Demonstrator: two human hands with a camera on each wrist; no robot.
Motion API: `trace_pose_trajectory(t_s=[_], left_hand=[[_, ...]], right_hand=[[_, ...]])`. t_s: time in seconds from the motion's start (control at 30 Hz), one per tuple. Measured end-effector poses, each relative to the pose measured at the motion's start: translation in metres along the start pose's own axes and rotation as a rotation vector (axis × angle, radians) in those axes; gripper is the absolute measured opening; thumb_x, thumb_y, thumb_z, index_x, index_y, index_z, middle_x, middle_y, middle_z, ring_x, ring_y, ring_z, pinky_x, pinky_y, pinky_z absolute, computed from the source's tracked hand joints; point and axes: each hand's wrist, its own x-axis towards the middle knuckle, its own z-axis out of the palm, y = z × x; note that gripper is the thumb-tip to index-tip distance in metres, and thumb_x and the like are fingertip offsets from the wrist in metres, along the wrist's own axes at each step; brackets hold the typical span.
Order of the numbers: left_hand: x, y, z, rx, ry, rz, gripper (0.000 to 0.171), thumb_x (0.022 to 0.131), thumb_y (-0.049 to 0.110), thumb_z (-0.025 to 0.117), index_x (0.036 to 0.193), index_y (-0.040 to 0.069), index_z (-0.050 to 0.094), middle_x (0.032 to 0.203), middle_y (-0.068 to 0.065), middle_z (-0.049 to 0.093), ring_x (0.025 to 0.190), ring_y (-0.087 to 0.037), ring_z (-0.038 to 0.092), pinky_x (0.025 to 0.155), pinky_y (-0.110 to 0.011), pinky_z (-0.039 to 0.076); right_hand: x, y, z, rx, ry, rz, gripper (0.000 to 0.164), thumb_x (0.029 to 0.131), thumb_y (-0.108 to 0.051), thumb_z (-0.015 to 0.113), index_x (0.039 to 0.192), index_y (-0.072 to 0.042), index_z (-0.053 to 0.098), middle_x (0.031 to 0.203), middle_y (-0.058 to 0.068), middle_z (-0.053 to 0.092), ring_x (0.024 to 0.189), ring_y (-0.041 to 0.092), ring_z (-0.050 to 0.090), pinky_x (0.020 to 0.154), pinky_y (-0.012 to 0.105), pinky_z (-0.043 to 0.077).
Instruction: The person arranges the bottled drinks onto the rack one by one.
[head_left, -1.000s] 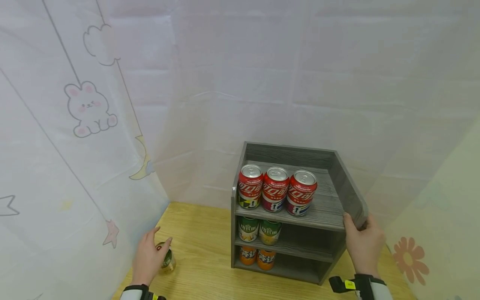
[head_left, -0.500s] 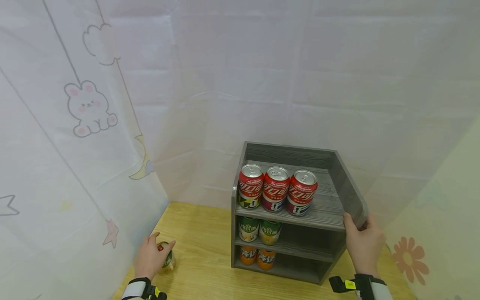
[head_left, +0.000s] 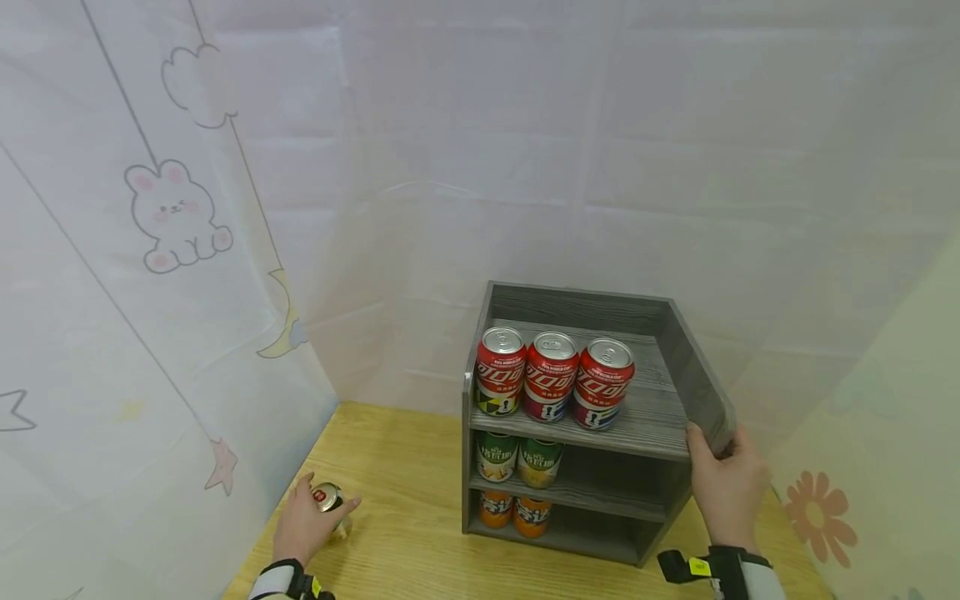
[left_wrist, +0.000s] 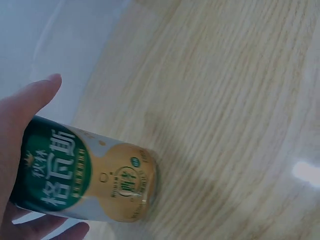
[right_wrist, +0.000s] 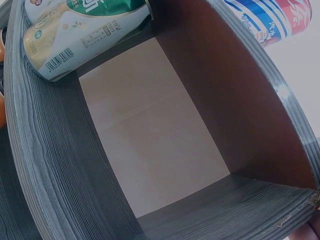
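Note:
My left hand (head_left: 303,527) is spread around the upper part of a green and gold drink can (left_wrist: 92,170) standing on the wooden table. In the left wrist view its digits lie on either side of the can, with a gap showing on one side. My right hand (head_left: 727,492) grips the front edge of the right side panel of a grey wooden shelf (head_left: 651,412), thumb in front and fingers behind. Three red cola cans (head_left: 551,379) stand in a row on the shelf's top level.
Two green cans (head_left: 538,462) stand at the left of the middle level, and two orange cans (head_left: 532,517) at the left of the bottom level. A printed curtain (head_left: 420,250) hangs behind the table (head_left: 397,467) and along its sides.
My left hand has moved forward and to the right, closer around the can, and more of the can's lid shows. My right hand stays on the shelf panel.

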Motion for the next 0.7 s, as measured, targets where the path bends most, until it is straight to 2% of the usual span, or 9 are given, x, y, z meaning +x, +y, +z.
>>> trace_pose_trajectory(t_s=[0.17,0.3,0.47,0.7], left_hand=[[-0.003,-0.005,0.006,-0.047,0.038,0.007,0.105,0.079,0.049,0.083,0.144,-0.015,0.031,0.129,-0.043,0.048,0.103,-0.054,0.059,0.082,-0.062,0.05],[-0.004,-0.011,0.008,-0.064,0.072,0.043,0.087,0.08,0.031,0.083,0.137,-0.014,0.036,0.118,-0.037,0.057,0.098,-0.047,0.063,0.079,-0.058,0.052],[-0.007,-0.017,0.008,-0.099,0.072,0.05,0.081,0.08,0.031,0.085,0.134,-0.012,0.043,0.115,-0.032,0.063,0.1,-0.047,0.064,0.082,-0.058,0.052],[-0.01,-0.019,0.01,-0.117,0.104,0.032,0.082,0.079,0.034,0.085,0.134,-0.012,0.045,0.113,-0.033,0.064,0.099,-0.048,0.065,0.081,-0.059,0.052]], right_hand=[[0.0,0.001,0.0,0.014,-0.002,-0.003,0.017,0.092,-0.012,0.074,0.096,0.004,0.067,0.072,0.013,0.061,0.05,0.004,0.044,0.044,0.018,0.033],[0.001,0.001,0.001,0.015,0.007,-0.015,0.016,0.091,-0.011,0.074,0.094,0.003,0.066,0.069,0.01,0.059,0.048,0.004,0.043,0.044,0.018,0.032],[0.001,0.001,0.002,0.002,0.02,-0.021,0.016,0.09,-0.01,0.075,0.092,0.003,0.066,0.067,0.009,0.058,0.048,0.005,0.043,0.044,0.018,0.032],[0.0,0.0,0.001,0.01,0.018,-0.015,0.017,0.091,-0.01,0.075,0.096,0.005,0.068,0.073,0.014,0.063,0.05,0.002,0.044,0.045,0.016,0.033]])
